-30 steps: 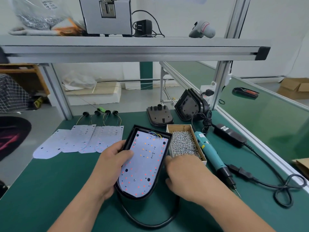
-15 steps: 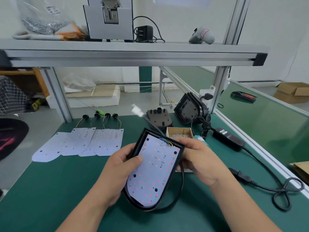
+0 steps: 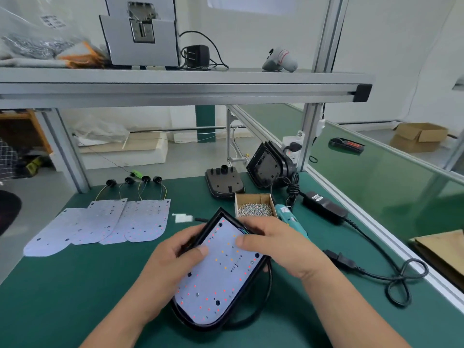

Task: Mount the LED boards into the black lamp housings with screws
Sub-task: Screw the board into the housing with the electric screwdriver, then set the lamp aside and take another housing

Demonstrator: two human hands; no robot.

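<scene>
Two hands are clamped on the black lamp housing [image 3: 191, 320], LED board [image 3: 221, 277] seated inside, at the six o'clock side of the counter [image 3: 62, 297]: left hand [image 3: 173, 259] at its nine o'clock edge, right hand [image 3: 273, 244] at two o'clock.

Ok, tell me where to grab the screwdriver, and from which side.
Take the screwdriver round its teal barrel, coming from above and the right. It lies flat on the table, cord end away from you, and the screw box sits close along its left, leaving no room there. Its lower end is hidden behind the right hand, which holds the housing.
</scene>
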